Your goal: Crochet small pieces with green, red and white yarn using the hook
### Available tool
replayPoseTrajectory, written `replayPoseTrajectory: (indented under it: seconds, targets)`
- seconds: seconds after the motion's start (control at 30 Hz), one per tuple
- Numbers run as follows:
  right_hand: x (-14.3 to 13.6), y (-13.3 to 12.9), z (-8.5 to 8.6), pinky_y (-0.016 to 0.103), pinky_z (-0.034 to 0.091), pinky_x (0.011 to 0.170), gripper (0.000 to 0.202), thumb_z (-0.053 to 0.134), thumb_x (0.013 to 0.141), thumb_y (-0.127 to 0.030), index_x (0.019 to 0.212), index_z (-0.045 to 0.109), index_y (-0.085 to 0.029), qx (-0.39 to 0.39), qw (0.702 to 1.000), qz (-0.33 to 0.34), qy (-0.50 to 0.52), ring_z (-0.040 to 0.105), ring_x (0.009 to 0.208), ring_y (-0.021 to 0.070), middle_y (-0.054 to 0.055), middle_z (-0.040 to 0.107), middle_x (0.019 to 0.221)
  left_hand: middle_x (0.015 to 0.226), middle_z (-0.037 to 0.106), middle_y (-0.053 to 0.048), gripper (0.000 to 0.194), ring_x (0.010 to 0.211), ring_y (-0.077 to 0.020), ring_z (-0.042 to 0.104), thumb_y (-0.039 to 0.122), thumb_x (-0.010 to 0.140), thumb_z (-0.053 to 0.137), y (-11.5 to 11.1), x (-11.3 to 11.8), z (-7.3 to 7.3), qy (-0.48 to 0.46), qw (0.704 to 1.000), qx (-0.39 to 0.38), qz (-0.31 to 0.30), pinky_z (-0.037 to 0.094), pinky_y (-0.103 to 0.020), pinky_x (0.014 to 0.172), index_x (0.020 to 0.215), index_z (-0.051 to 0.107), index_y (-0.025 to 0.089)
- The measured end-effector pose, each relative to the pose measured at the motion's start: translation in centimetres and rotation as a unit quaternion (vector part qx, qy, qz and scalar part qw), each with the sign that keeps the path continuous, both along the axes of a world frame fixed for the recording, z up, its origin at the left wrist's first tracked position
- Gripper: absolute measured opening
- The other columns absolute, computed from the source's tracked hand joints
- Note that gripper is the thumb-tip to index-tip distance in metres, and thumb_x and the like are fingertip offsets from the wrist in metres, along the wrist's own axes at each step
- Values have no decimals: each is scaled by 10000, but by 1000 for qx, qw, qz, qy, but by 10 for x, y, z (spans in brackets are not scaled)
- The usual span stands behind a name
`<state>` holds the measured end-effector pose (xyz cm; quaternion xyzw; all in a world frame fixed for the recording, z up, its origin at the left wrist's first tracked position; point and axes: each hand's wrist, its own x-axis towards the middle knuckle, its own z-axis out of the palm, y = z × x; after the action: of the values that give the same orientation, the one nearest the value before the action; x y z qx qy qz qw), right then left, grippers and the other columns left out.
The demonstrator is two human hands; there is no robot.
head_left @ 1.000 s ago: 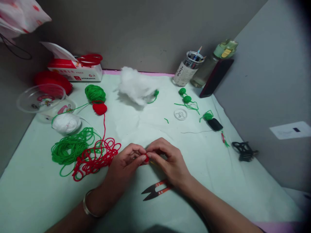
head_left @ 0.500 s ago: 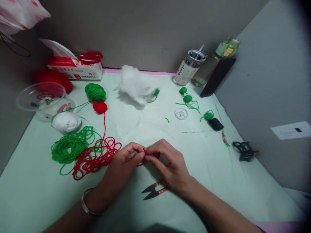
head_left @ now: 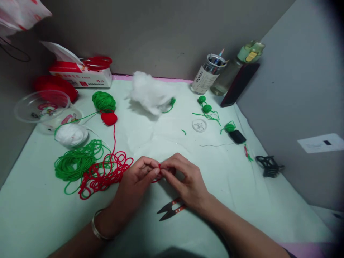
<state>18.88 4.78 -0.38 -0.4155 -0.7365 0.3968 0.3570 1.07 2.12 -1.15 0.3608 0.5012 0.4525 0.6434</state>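
Note:
At the front middle of the table, my left hand [head_left: 139, 179] and my right hand [head_left: 185, 177] meet fingertip to fingertip. Both pinch a small bit of red yarn [head_left: 159, 166], mostly hidden by the fingers. A short red strand shows below the fingertips. Left of my left hand lies a loose tangle of red yarn [head_left: 104, 177], overlapping a coil of green yarn [head_left: 75, 165]. From the tangle a strand runs up to a small red ball of yarn [head_left: 109, 118]. Thread snips [head_left: 170, 209] with orange handles lie under my right hand, blades pointing left.
White stuffing [head_left: 149, 93] lies at the back middle. Green yarn balls [head_left: 206, 108], a small dish of rings [head_left: 199, 125] and a black clip [head_left: 268, 166] are on the right. A pen jar [head_left: 205, 77] and a bottle [head_left: 228, 71] stand behind. A white yarn ball [head_left: 71, 135] sits left.
The view has shifted slightly, moving the whole scene a little left. Both hands keep their pinch on the red yarn, and less red shows above the fingertips.

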Motion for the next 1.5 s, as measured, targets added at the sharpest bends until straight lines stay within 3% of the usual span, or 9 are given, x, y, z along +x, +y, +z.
replayPoseTrajectory:
  seconds: [0.33, 0.57, 0.77, 0.97, 1.27, 1.4, 1.5]
  targets:
    - [0, -2, -1, 288, 515, 669, 107, 631, 972, -146, 946, 706, -219, 2, 1000, -4, 7, 630, 756, 138, 15, 658, 848, 801, 729, 25, 134, 763, -116, 664, 325, 890, 735, 3, -1, 6, 1, 1000, -13, -23, 517, -212, 716, 866, 693, 201]
    - [1, -2, 0, 288, 531, 688, 93, 607, 995, -131, 978, 673, -196, 76, 997, 3, -34, 653, 774, 149, 31, 692, 847, 810, 749, 7, 154, 797, -144, 683, 348, 880, 731, 4, -2, 9, -7, 997, -72, -36, 530, -252, 781, 897, 725, 195]
    - [2, 1, -1, 292, 548, 679, 26, 667, 990, -206, 986, 686, -188, 94, 995, 14, -36, 665, 773, 158, 47, 720, 851, 828, 746, 11, 160, 794, -145, 678, 366, 891, 718, 5, -4, 8, 27, 997, -51, -44, 525, -247, 753, 897, 732, 207]
    - [5, 3, 4, 292, 535, 691, 122, 612, 1005, -184, 938, 713, -205, 19, 999, 23, -34, 661, 763, 145, 33, 720, 851, 808, 735, 6, 157, 808, -145, 684, 349, 892, 722, 5, -4, 6, 24, 998, -34, -48, 536, -254, 785, 860, 708, 197]
    - [5, 7, 10, 275, 504, 636, 125, 645, 922, -164, 803, 670, -196, -86, 996, -34, 4, 598, 683, 124, 0, 645, 766, 816, 718, -6, 170, 779, -151, 695, 311, 893, 718, 5, -2, 7, 14, 1000, -21, -2, 551, -285, 774, 805, 631, 193]
    - [6, 7, 8, 284, 549, 702, 45, 697, 930, -227, 966, 696, -201, -87, 996, -21, 24, 634, 742, 129, 18, 681, 872, 847, 725, -16, 166, 782, -160, 688, 319, 879, 732, 5, -2, 6, 8, 1000, -12, 3, 548, -295, 765, 823, 637, 194]
    - [5, 6, 4, 296, 566, 736, 244, 767, 912, -294, 1132, 697, -216, -53, 998, -1, 15, 656, 791, 143, 33, 700, 938, 868, 715, -7, 156, 799, -155, 677, 310, 866, 740, 4, -3, 7, 15, 1000, -5, 3, 532, -277, 751, 822, 643, 196]
